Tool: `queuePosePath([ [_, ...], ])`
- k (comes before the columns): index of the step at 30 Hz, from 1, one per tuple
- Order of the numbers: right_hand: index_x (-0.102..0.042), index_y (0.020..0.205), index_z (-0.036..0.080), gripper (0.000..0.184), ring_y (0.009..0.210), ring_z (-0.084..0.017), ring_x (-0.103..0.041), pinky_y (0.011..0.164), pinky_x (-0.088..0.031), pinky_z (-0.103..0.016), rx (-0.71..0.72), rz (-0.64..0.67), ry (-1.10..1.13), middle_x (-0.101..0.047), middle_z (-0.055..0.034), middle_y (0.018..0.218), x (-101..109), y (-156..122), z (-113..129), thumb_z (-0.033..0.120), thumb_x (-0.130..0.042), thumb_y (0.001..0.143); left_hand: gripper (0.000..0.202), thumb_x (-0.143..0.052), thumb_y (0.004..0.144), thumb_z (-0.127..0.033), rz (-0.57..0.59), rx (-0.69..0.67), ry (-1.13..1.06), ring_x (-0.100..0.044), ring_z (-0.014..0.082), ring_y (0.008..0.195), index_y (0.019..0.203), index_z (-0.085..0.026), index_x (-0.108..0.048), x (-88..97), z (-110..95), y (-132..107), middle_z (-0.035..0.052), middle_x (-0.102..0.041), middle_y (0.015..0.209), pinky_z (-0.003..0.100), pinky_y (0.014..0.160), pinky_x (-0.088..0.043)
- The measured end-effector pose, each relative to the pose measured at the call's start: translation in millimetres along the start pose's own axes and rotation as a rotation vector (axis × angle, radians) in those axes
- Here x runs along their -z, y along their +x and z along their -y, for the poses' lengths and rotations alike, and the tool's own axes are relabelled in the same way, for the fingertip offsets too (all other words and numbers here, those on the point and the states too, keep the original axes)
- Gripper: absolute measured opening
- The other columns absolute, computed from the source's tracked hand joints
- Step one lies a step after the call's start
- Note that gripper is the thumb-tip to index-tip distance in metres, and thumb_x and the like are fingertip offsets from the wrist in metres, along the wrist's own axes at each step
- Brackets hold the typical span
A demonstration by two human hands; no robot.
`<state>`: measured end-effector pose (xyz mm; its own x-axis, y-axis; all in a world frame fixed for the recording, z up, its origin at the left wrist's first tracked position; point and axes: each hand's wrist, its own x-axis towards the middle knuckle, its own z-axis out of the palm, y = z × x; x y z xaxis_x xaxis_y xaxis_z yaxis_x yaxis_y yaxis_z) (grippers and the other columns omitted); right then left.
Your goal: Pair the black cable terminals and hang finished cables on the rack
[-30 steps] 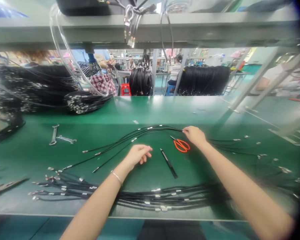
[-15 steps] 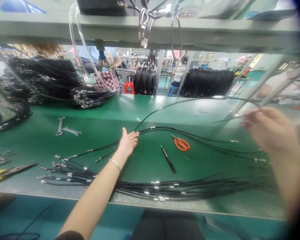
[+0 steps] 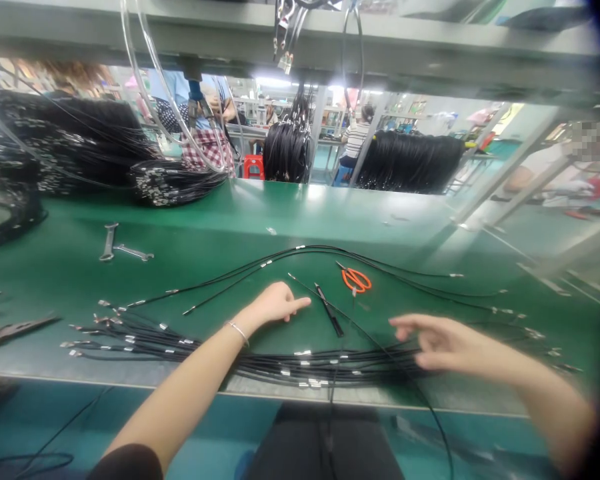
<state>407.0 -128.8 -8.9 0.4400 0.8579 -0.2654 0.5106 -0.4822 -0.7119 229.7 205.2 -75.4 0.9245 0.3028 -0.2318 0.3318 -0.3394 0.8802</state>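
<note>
Green tabletop [image 3: 220, 227], with a thick bundle [image 3: 300, 365] of black cables along its near edge. One loose cable [image 3: 360, 332] crosses it and droops off the front. Left hand [image 3: 275, 303] rests empty, forefinger out, just beside that cable. Right hand [image 3: 443, 343] is open, fingers spread over the bundle, gripping nothing. The risk: ungripped, the cable could slide off or snag the scissors [image 3: 355, 280].

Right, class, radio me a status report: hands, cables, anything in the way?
Left hand empty, index finger out, by loose cable. Right hand open over cable bundle. Scissors, black tool just right of left hand.
</note>
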Motion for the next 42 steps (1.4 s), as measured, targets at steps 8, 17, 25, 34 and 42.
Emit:
queuePosePath([
  [8,-0.061,0.119,0.012,0.052,0.057,-0.012,-0.051,0.061,-0.045,-0.031,0.035,-0.155,-0.086,-0.071,-0.0096,0.094,-69.6,99.8,29.4,0.037,-0.07,0.075,0.054,-0.057,0.085,-0.064,0.245,-0.132,0.038,-0.044,0.0082,0.043,0.079,-0.012,-0.073,-14.0,-10.7,-9.5,0.0059,-0.07,0.067,0.021,0.046,-0.035],
  [17,-0.042,0.134,0.016,0.071,0.054,-0.01,-0.045,0.053,-0.038,-0.026,0.23,-0.232,0.271,-0.068,-0.0047,0.092,-98.9,109.4,57.7,0.046,-0.071,0.076,0.05,-0.061,0.086,-0.056,0.25,-0.153,-0.325,-0.043,0.0065,0.033,0.103,-0.01,-0.069,-30.2,-14.9,-12.8,-0.0016,-0.058,0.051,0.017,0.034,-0.03],
  [25,-0.066,0.095,0.018,0.029,0.073,-0.018,-0.061,0.065,-0.041,-0.029,0.131,-0.231,-0.422,-0.067,-0.0039,0.08,-94.7,133.9,89.6,0.044,-0.053,0.095,0.04,-0.077,0.074,-0.042,-0.024,-0.227,-0.569,-0.06,0.0105,0.048,0.092,-0.007,-0.07,-2.7,-12.3,-2.9,0.0114,-0.072,0.083,0.019,0.037,-0.046],
  [34,-0.069,0.081,0.015,0.008,0.086,-0.026,-0.064,0.074,-0.044,-0.034,0.13,-0.091,-0.46,-0.069,-0.0114,0.087,-94.1,165.0,95.2,0.016,-0.062,0.086,0.032,-0.079,0.074,-0.04,-0.099,-0.272,-0.557,-0.06,0.0098,0.059,0.073,-0.008,-0.073,6.7,-16.0,-7.4,0.0092,-0.07,0.076,0.016,0.044,-0.046],
  [42,-0.058,0.081,0.015,0.037,0.042,-0.004,-0.044,0.039,-0.034,-0.018,0.072,0.241,0.428,-0.065,-0.0018,0.07,-73.7,145.8,83.2,0.048,-0.073,0.077,0.034,-0.084,0.067,-0.038,-0.177,-0.181,-0.707,-0.064,0.0126,0.058,0.075,-0.007,-0.074,-1.4,-17.6,-8.1,0.0087,-0.07,0.071,0.022,0.051,-0.055],
])
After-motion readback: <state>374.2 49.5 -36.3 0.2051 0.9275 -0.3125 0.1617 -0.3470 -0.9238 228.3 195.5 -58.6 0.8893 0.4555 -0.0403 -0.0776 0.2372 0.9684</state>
